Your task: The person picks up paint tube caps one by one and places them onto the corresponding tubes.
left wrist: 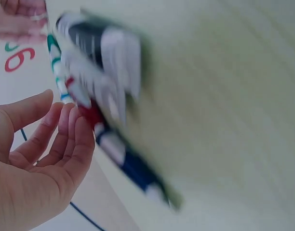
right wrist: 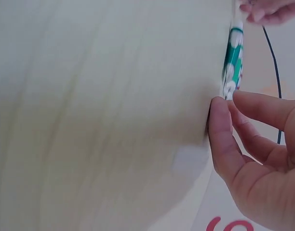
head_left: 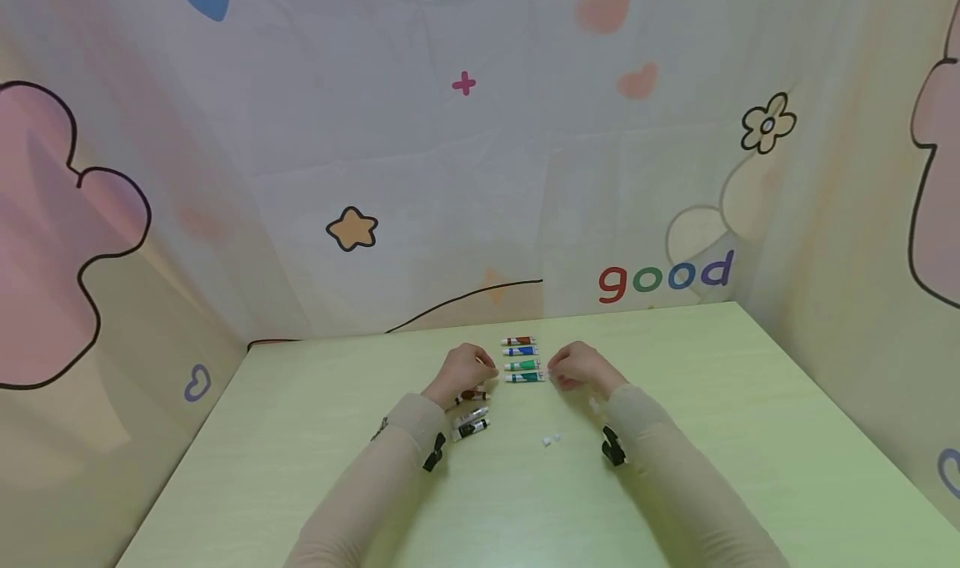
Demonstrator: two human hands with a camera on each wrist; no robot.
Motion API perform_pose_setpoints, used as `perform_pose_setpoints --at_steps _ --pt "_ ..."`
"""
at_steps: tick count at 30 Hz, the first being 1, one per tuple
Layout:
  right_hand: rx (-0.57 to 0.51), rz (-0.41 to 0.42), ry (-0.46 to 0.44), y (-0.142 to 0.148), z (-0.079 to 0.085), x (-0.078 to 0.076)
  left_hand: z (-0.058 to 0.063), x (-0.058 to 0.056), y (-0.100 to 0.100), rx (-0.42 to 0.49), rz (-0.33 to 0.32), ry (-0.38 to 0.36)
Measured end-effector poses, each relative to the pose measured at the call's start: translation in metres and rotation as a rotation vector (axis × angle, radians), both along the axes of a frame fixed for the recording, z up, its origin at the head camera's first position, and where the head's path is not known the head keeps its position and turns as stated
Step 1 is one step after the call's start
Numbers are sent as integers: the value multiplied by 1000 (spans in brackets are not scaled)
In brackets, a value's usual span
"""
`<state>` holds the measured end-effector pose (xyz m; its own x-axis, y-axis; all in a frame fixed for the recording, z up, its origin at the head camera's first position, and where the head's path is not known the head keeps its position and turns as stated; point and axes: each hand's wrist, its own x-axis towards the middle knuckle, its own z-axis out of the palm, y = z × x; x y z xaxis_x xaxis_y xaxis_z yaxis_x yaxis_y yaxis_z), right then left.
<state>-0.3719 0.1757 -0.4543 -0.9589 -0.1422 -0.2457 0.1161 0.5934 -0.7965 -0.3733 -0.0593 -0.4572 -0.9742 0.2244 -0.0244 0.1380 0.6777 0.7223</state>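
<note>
Several small paint tubes lie in a column on the table: a red-brown tube [head_left: 518, 341], a blue tube [head_left: 521, 351], a light green tube [head_left: 522, 365] and, nearest, a dark green tube [head_left: 525, 377]. At that tube's left end is my left hand [head_left: 463, 369]; in the left wrist view its thumb and bent fingers stand apart with nothing between them. By the right end is my right hand [head_left: 583, 366], thumb and index tips apart and close to the tube [right wrist: 233, 60]. Under the left wrist lie a dark brown tube [head_left: 474, 396], a grey-white tube [head_left: 471, 416] and a black tube [head_left: 472, 429].
Two small white pieces [head_left: 547, 441] lie on the pale table [head_left: 517, 510] in front of the hands. A printed cloth backdrop [head_left: 420, 176] hangs behind the table and along both sides. The tubes are blurred in the left wrist view.
</note>
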Motion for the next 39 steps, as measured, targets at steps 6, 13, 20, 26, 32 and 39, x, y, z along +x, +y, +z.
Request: perform_pose_setpoints --at_steps 6,13,20,26,32,39 --pt "15 1 9 27 2 2 6 -1 -28 59 24 -14" --pt "16 0 -16 64 4 3 13 0 -63 -33 54 44" --pt "48 -6 -22 94 5 12 14 9 -85 -34 76 24" --pt "90 26 -36 108 10 26 11 21 -84 -3 7 2" --pt "97 67 -38 113 15 36 10 36 -86 -69 -17 26" --pt "95 106 -37 116 14 46 1 45 -92 -114 -27 38"
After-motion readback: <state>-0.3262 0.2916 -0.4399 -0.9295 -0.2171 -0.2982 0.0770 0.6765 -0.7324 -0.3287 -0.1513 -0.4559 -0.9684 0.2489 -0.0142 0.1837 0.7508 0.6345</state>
